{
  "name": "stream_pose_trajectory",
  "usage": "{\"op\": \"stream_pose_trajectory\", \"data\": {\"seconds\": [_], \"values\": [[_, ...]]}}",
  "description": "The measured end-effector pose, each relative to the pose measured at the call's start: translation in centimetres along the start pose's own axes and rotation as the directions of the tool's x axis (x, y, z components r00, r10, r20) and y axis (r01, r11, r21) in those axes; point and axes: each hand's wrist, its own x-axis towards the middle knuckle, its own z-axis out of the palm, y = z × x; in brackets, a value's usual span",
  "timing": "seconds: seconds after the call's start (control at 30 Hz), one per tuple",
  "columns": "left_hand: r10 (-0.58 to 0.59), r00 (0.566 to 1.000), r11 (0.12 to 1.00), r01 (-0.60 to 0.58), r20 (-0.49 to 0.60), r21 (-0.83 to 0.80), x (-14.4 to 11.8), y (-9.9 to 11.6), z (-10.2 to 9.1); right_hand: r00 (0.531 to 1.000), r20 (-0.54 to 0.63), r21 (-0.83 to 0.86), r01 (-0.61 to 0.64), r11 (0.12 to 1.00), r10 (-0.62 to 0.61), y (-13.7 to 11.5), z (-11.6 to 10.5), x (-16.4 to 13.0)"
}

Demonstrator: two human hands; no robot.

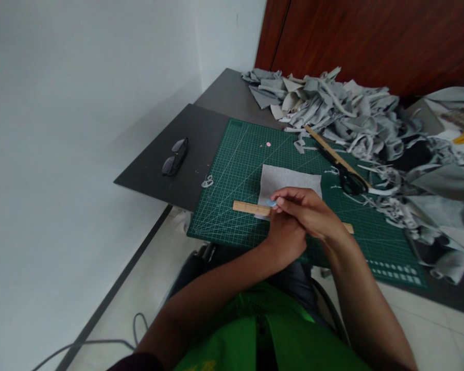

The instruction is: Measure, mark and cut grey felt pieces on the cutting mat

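My right hand (305, 208) is closed in a pinch over the cutting mat, holding a small flat light-blue piece (271, 202) that looks like tailor's chalk. Just below it, my left hand (288, 237) is closed, its fingers partly covered by the right. Whether the left fingers also grip the blue piece is hidden. Under and beyond the hands lies a light grey piece of fabric (281, 178) on the green cutting mat (235, 170). A wooden ruler (251, 207) runs crosswise over the near part of the fabric, its middle hidden by my hands.
Black-handled scissors (351, 181) and a second wooden stick (324, 144) lie at the mat's right. Grey fabric scraps (332, 103) are heaped behind and to the right. Sunglasses (175, 157) rest on the dark table (154, 159). A pink disc (268, 145) is on the mat.
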Motion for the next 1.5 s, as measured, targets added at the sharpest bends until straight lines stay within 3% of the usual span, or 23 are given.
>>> {"op": "stream_pose_trajectory", "data": {"seconds": [0.13, 0.3, 0.37, 0.53, 0.63, 0.8, 0.9, 1.0, 1.1, 1.2, 1.3, 1.4, 1.5], "values": [[-0.002, 1.0, 0.995, 0.0, 0.024, 0.097, -0.4, 0.2, -0.8, 0.966, -0.259, 0.168, 0.064, 0.984, -0.018, 1.3, -1.4, -1.4], [-0.012, 0.999, 0.982, 0.003, 0.047, 0.189, -0.4, 0.4, -1.4, 0.831, -0.542, 0.089, 0.204, 0.975, -0.125, 3.6, -3.9, -2.7], [-0.015, 0.998, 0.98, 0.004, 0.055, 0.198, -0.3, 0.4, -1.6, 0.802, -0.581, 0.086, 0.228, 0.97, -0.137, 4.3, -5.0, -3.2], [-0.014, 0.998, 0.975, -0.002, 0.069, 0.221, -0.2, 0.4, -1.7, 0.794, -0.601, 0.152, 0.224, 0.963, -0.091, 6.0, -7.3, -4.5], [-0.014, 0.998, 0.973, -0.001, 0.064, 0.229, -0.2, 0.4, -1.7, 0.777, -0.622, 0.222, 0.292, 0.93, -0.096, 6.8, -7.9, -5.0], [-0.023, 0.997, 0.976, 0.006, 0.074, 0.216, -0.3, 0.3, -1.8, 0.664, -0.743, 0.233, 0.374, 0.898, -0.084, 7.8, -8.3, -5.4], [-0.025, 0.996, 0.975, 0.006, 0.082, 0.221, -0.4, 0.2, -1.8, 0.645, -0.764, 0.275, 0.359, 0.892, -0.024, 8.3, -8.7, -5.5], [-0.027, 0.996, 0.974, 0.006, 0.089, 0.224, -0.5, 0.1, -1.7, 0.651, -0.759, 0.313, 0.374, 0.873, -0.007, 8.7, -9.0, -5.5], [-0.034, 0.996, 0.976, 0.016, 0.08, 0.217, -0.6, 0.0, -1.6, 0.64, -0.766, 0.237, 0.36, 0.902, -0.054, 9.0, -9.0, -5.6], [-0.033, 0.997, 0.976, 0.016, 0.075, 0.219, -0.5, 0.0, -1.6, 0.631, -0.772, 0.046, 0.174, 0.984, -0.075, 9.2, -8.7, -6.0], [-0.035, 0.995, 0.975, 0.014, 0.093, 0.222, -0.5, 0.0, -1.7, 0.708, -0.675, -0.276, 0.016, 0.961, -0.206, 9.3, -8.5, -6.2], [-0.046, 0.992, 0.976, 0.02, 0.115, 0.217, -0.4, 0.0, -1.7, 0.813, -0.447, -0.571, 0.061, 0.819, -0.372, 9.4, -8.6, -6.2], [-0.047, 0.992, 0.976, 0.021, 0.114, 0.218, -0.3, 0.1, -1.7, 0.879, -0.295, -0.681, 0.081, 0.728, -0.374, 9.4, -8.8, -6.2]]}}
